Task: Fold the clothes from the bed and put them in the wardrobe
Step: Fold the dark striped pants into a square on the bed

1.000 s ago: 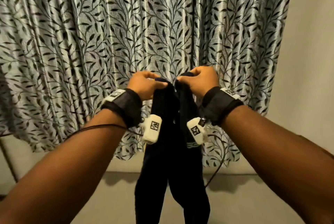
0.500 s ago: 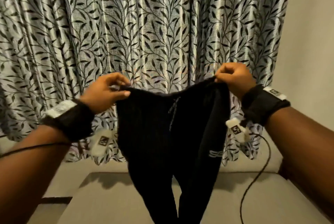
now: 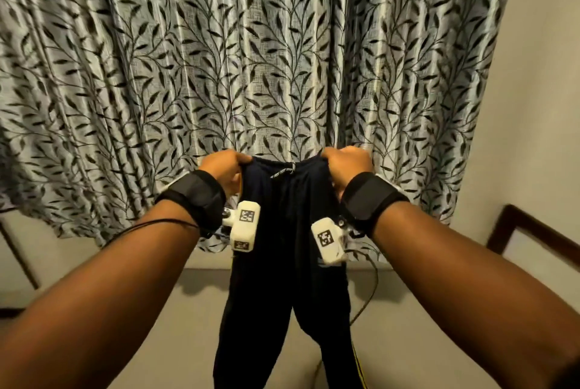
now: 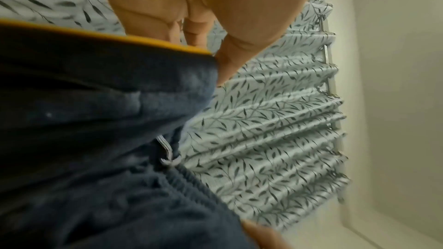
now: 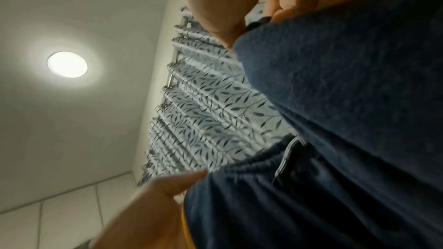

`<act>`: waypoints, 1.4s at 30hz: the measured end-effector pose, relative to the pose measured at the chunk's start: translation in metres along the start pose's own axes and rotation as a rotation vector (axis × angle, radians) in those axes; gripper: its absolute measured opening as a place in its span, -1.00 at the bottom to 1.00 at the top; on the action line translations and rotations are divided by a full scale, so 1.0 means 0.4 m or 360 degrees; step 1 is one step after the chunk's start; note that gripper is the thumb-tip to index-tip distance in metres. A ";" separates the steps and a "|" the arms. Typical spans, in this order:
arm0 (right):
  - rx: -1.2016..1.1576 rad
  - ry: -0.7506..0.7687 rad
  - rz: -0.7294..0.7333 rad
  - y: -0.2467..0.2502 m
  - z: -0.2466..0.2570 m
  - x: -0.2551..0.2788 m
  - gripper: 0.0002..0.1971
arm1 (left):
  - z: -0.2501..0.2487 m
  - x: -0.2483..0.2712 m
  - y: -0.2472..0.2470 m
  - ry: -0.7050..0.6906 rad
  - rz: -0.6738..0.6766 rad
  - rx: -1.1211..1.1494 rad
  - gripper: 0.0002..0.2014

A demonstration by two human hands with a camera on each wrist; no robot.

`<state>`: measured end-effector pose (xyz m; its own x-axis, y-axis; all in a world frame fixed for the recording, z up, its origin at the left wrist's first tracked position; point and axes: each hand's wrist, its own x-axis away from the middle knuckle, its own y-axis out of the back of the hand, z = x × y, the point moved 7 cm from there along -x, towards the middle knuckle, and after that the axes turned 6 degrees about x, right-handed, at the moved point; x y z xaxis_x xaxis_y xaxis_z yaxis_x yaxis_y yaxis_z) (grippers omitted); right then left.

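Dark navy track pants [image 3: 282, 250] with a yellow side stripe hang in front of me, legs dangling over the bed [image 3: 408, 341]. My left hand [image 3: 227, 165] grips the waistband's left end and my right hand [image 3: 343, 165] grips its right end, fingers curled round the cloth. A white drawstring [image 3: 284, 172] shows at the waistband's middle. In the left wrist view the left hand [image 4: 223, 60] pinches the pants [image 4: 95, 130] by the yellow edge. In the right wrist view the right hand [image 5: 242, 26] holds the pants [image 5: 347, 120]; their lower ends are out of view.
A leaf-patterned curtain [image 3: 251, 59] hangs right behind the pants. A plain wall [image 3: 539, 106] stands to the right, with a dark wooden frame [image 3: 508, 225] below it. Cables [image 3: 367, 304] run from the wrist bands. A ceiling light [image 5: 67, 64] glows overhead.
My hands spread the waistband wide half a second ago and have now come back closer together, with the pants still held up by the waistband.
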<state>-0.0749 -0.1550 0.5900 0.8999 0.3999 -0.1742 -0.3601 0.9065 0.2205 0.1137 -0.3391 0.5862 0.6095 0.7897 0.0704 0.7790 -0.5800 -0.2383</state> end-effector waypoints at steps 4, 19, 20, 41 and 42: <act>0.0023 0.0306 0.0159 -0.085 0.043 0.045 -0.76 | 0.017 0.071 -0.110 -0.0063 0.0273 -0.0070 -0.75; 0.0494 0.1352 0.0335 0.002 0.262 0.097 -0.63 | -0.175 0.188 -0.149 -0.1641 0.0739 -0.0734 -0.53; 0.0371 0.1339 0.0385 0.014 0.275 0.092 -0.69 | -0.177 0.189 -0.147 -0.1915 0.0649 -0.1077 -0.45; 0.0406 0.0899 0.0911 0.108 0.236 0.038 -0.83 | -0.164 0.123 -0.186 -0.1688 0.0948 -0.1226 -0.50; 0.0330 0.0814 0.1010 0.098 0.230 0.049 -0.73 | -0.172 0.112 -0.187 -0.1650 0.0865 -0.1157 -0.50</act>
<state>-0.0489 -0.1241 0.6836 0.3016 0.8828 -0.3601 -0.6628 0.4656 0.5864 0.0927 -0.2741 0.6738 0.7214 0.0324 -0.6918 0.5770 -0.5806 0.5745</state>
